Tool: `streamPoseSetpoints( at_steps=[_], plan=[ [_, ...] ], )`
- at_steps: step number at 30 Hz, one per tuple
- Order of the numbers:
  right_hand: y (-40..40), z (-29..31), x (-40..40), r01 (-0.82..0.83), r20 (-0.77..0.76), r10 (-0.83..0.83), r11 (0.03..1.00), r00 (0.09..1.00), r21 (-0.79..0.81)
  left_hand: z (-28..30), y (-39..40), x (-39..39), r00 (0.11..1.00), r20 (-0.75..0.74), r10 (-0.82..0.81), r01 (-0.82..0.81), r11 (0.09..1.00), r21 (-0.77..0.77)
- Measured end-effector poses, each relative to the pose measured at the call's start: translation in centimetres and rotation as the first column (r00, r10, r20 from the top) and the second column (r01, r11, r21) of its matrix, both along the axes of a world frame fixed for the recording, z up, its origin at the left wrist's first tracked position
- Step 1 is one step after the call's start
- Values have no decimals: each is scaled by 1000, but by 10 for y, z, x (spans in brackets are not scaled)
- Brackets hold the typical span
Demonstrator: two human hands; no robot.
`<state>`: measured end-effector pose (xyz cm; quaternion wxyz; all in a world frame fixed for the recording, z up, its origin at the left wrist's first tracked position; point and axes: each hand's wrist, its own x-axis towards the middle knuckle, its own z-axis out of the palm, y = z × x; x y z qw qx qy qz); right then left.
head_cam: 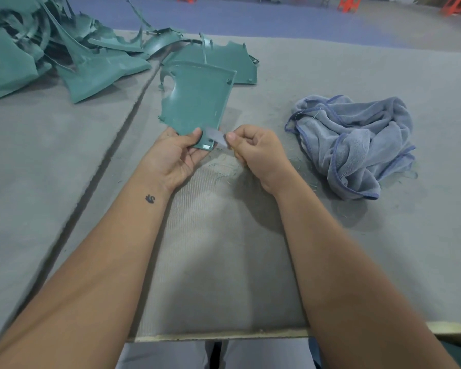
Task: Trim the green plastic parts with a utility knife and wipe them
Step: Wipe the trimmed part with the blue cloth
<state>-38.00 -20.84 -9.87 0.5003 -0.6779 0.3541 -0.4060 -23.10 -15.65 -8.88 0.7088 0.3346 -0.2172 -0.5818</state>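
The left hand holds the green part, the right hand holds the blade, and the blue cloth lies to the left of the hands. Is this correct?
Not quite. The head view shows the blue cloth lying right of the hands; left hand holds the green part, right hand the blade.

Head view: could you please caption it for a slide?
Left hand holds green panel; right hand trims its edge with blade.

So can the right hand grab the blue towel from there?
Probably yes, but the right hand is pinching the blade now. The towel lies just beside it on the table, nothing between.
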Motion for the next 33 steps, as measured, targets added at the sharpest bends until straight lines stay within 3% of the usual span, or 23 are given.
streamPoseSetpoints(
  at_steps=[4, 6, 9, 11, 13, 15, 19, 24, 29, 33],
  plan=[
    [-3, 2, -1, 222, 116, -225, 974, 967, 40, 0, 0, 1, 1000, -1, -1, 1, 1000, -4],
    [-4, 2, -3, 355, 68, -352, 935, 933, -22, -1, 0, 3, 999, -37, 30, -30, 999, -23],
    [-6, 4, -9, 440, -154, -479, 868, 864, -229, -2, -1, 7, 995, -67, 76, -79, 995, -53],
    [-4, 5, -13, 347, -367, -486, 856, 794, -383, -2, -1, 7, 994, -63, 86, -90, 994, -59],
    [-2, 5, -13, 234, -484, -518, 815, 705, -530, -2, -1, 7, 996, -18, 85, -86, 995, -55],
    [1, 9, -13, 229, -446, -613, 720, 652, -656, -2, -1, 6, 997, 30, 76, -74, 996, -52],
    [0, 24, -29, 379, -302, -821, 508, 484, -773, -2, -2, 7, 997, 55, 60, -58, 997, -42],
    [-7, 30, -52, 599, -346, -886, 464, 308, -653, -2, -3, 7, 992, 110, 55, -53, 998, -22],
    [-18, 35, -73, 753, -345, -870, 482, 352, -448, -2, -3, 5, 989, 141, 47, -47, 999, -3],
    [-30, 36, -95, 830, -316, -881, 450, 352, -330, -2, -2, 2, 957, 289, 20, -33, 999, 41]
  ],
)
